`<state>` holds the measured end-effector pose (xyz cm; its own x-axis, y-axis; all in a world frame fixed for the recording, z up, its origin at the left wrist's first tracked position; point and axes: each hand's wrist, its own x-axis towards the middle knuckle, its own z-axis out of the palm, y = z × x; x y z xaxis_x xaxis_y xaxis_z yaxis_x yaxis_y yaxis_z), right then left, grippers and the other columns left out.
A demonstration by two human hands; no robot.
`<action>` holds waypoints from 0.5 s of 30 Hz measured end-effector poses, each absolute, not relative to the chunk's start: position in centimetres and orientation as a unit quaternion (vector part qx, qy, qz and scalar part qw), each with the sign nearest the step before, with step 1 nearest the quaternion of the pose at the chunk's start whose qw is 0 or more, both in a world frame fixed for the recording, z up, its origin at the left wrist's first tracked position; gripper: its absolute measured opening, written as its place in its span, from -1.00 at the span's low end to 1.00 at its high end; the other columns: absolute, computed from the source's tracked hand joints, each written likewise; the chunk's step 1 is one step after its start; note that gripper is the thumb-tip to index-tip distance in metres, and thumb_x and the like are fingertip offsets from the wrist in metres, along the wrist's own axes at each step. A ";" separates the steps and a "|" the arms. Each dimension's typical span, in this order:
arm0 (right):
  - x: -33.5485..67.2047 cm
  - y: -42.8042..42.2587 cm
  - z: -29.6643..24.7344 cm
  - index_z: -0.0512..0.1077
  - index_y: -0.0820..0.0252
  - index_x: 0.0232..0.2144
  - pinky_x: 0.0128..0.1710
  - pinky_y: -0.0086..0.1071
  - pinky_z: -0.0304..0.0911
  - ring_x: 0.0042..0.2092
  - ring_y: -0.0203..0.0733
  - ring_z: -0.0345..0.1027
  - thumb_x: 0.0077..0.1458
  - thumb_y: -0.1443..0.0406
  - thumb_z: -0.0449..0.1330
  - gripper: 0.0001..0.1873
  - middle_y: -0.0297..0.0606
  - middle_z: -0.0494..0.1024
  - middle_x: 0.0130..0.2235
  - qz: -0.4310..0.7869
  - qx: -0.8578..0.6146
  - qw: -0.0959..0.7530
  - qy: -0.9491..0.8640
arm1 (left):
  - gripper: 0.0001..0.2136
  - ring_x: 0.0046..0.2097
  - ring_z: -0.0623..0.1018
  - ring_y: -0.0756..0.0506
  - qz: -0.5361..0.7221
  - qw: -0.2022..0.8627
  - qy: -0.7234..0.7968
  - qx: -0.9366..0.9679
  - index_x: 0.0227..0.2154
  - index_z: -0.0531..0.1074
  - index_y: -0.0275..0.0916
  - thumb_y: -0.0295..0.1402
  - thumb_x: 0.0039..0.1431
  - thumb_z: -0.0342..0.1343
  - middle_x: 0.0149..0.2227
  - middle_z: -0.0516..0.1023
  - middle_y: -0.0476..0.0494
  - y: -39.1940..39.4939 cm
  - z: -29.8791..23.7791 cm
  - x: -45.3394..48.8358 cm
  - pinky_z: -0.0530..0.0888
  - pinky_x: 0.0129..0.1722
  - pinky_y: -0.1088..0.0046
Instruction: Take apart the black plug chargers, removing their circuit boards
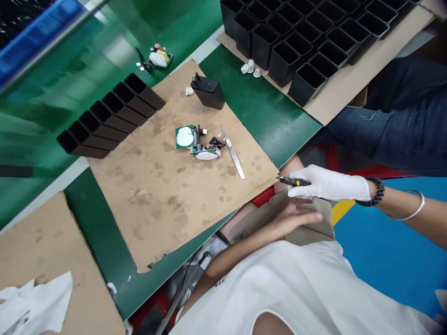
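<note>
My right hand [312, 181], in a white glove, is closed around small nippers [296, 182] with black and yellow handles. Their tip points left, close to the cardboard's corner. Just below, my bare left hand [296, 215] hovers over my lap, slightly blurred, with its fingers stretched out and nothing seen in them. On the cardboard sheet [157, 223] lie a green circuit board with a white patch [185, 137] and a second board with components [206, 152]. A slim metal tool like tweezers [233, 152] lies beside them. Behind stands a black plug adapter [208, 92].
A row of black open cases [108, 118] lies at the left. Many more stand upright on cardboard [349, 95] at the upper right. Another circuit assembly [159, 56] sits at the back. A white cloth [38, 302] lies lower left. Another person's jeans-clad leg [391, 121] is at right.
</note>
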<state>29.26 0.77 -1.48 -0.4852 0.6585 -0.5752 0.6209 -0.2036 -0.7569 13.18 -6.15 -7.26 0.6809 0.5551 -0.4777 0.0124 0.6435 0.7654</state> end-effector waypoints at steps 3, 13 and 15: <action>29.0 0.6 -1.2 0.32 0.17 -0.45 -0.43 -0.37 0.07 -0.43 -0.31 0.12 0.10 -0.27 0.15 -0.38 -0.38 0.31 -0.48 0.573 -0.514 0.053 -0.636 | -0.79 0.15 0.60 -0.21 0.215 0.854 0.353 0.317 -0.09 0.53 -0.30 -0.28 0.36 0.15 0.03 0.62 -0.33 -6.3 -5.6 17.4 0.57 0.09 0.28; 28.6 0.9 -1.2 0.31 0.18 -0.48 -0.47 -0.40 0.11 -0.48 -0.34 0.13 0.12 -0.23 0.17 -0.40 -0.42 0.30 -0.55 0.608 -0.469 0.098 -0.633 | -0.62 0.11 0.63 -0.21 0.419 0.800 0.417 0.105 -0.06 0.49 -0.29 -0.42 0.04 0.39 0.00 0.66 -0.26 -7.7 -3.1 20.8 0.46 0.22 0.23; 28.7 0.7 -1.4 0.32 0.20 -0.46 -0.48 -0.41 0.13 -0.49 -0.34 0.16 0.10 -0.22 0.19 -0.40 -0.41 0.33 -0.54 0.624 -0.472 0.096 -0.615 | -0.52 0.12 0.62 -0.25 0.415 0.802 0.416 0.105 -0.06 0.50 -0.27 -0.28 -0.05 0.46 -0.02 0.67 -0.25 -7.8 -3.4 20.9 0.45 0.25 0.17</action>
<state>28.66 0.75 -1.40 -0.5360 0.7001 -0.4717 0.4616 -0.2248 -0.8581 20.93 -7.78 -3.42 0.3090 0.7537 -0.5801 -0.5787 0.6330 0.5142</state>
